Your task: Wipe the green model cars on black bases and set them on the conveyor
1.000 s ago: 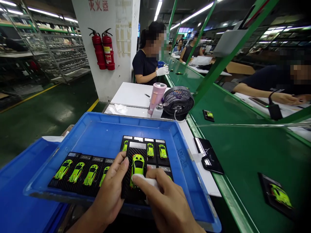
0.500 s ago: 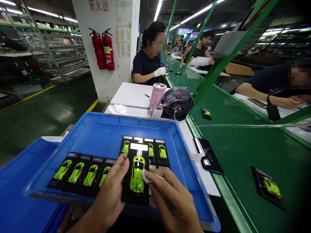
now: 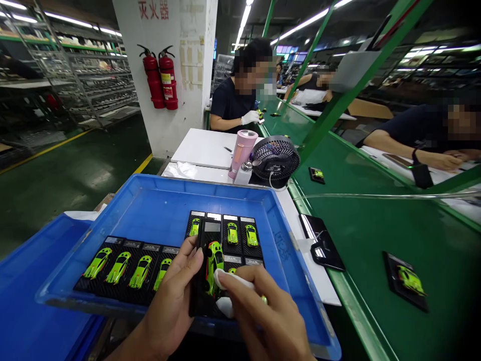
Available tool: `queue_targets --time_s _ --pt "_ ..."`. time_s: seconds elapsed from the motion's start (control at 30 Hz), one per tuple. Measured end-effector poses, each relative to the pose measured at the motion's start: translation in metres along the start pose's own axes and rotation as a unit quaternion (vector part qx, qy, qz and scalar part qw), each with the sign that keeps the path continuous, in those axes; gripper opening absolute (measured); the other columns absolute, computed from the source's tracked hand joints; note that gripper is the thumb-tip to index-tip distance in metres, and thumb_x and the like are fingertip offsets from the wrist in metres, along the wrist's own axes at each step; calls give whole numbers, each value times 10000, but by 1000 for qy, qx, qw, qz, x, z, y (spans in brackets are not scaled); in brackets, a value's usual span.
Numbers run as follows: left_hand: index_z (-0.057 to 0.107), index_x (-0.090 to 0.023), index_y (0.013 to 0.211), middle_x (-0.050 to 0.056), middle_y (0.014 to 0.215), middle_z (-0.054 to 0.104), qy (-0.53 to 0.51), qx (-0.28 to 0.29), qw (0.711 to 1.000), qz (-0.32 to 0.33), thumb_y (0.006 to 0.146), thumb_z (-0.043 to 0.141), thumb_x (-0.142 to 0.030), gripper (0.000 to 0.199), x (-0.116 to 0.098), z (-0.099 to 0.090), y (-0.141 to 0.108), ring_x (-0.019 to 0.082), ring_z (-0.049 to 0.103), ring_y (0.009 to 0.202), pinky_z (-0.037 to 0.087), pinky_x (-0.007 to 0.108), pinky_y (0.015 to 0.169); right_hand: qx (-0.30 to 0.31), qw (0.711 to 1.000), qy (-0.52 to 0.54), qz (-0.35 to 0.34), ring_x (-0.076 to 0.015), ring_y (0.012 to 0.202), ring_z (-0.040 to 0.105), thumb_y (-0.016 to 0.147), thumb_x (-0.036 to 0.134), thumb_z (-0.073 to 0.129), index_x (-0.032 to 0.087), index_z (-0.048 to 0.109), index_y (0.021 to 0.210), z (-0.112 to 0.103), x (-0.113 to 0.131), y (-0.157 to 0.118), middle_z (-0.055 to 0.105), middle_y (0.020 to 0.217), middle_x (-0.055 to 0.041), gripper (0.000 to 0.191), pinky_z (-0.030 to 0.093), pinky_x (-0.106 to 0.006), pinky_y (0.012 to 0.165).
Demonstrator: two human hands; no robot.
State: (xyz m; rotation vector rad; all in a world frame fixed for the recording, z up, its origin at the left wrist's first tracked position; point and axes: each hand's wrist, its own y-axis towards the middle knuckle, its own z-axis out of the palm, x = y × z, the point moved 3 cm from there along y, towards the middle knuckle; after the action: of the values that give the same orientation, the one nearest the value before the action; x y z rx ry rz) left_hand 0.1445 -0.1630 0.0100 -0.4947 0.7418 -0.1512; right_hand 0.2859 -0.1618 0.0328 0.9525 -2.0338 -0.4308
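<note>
In the left hand (image 3: pixel 173 296), a mounted car (image 3: pixel 215 258), far tray rim (image 3: pixel 203 184) well beyond.

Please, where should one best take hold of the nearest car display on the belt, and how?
Probably by opposite edges of the black base, from above: it lies flat on the green belt, with the raised green car on top.

blue tray (image 3: pixel 161 208) wide open at back left, green model cars (image 3: pixel 140 272) hogging the front and middle right, pink tumbler (image 3: pixel 243 153) and black fan (image 3: pixel 276 158) crowding just past its far rim, clear tube (image 3: pixel 376 196) strung across the green belt (image 3: pixel 349 225)
</note>
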Motion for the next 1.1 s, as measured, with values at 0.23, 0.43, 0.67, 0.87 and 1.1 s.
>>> queue_targets --time_s 0.23,0.43,0.67,0.87,1.1 --pt "534 -240 1251 39 1115 687 15 45 998 34 840 628 -244 421 -4 1 -1 191 631 1046 476 295 924 50 998 -41 -18 -156 679 560 871 26 444 164 546 1214 1 2 -5 575 850 -84 384 492 -259 553" --pt "533 -189 1277 88 1008 726 7 48 998 -48 837 626 -263 456 1 -7 -1 240 679 960 513 358 880 -22 997 59 46 -139 807 574 887 -6 480 199 552 1238 -28 -9 12 553 927 -70 412 504 -236 644" --pt "685 -193 1058 75 949 742 22 92 993 -68 827 638 -252 243 4 -9 -2 238 682 947 518 336 854 101 994 -3 29 -150 756 551 921 71 426 234 545 1257 -11 -9 16 530 900 -63 392 491 -256 609" --pt "623 -134 1129 163 1046 703 77 138 981 -113 897 515 -326 320 4 -10 -1 270 694 882 516 403 830 55 996 28 60 -123 735 550 914 46 469 209 563 1232 -34 -23 7 518 875 -41 370 475 -226 614" --pt "601 -118 1107 165 943 704 140 224 947 -183 927 425 -342 336 -1 -15 -8 256 709 778 533 342 688 160 984 57 51 -151 789 537 939 93 417 249 621 1168 -32 -24 21 509 905 -54 343 474 -270 652"
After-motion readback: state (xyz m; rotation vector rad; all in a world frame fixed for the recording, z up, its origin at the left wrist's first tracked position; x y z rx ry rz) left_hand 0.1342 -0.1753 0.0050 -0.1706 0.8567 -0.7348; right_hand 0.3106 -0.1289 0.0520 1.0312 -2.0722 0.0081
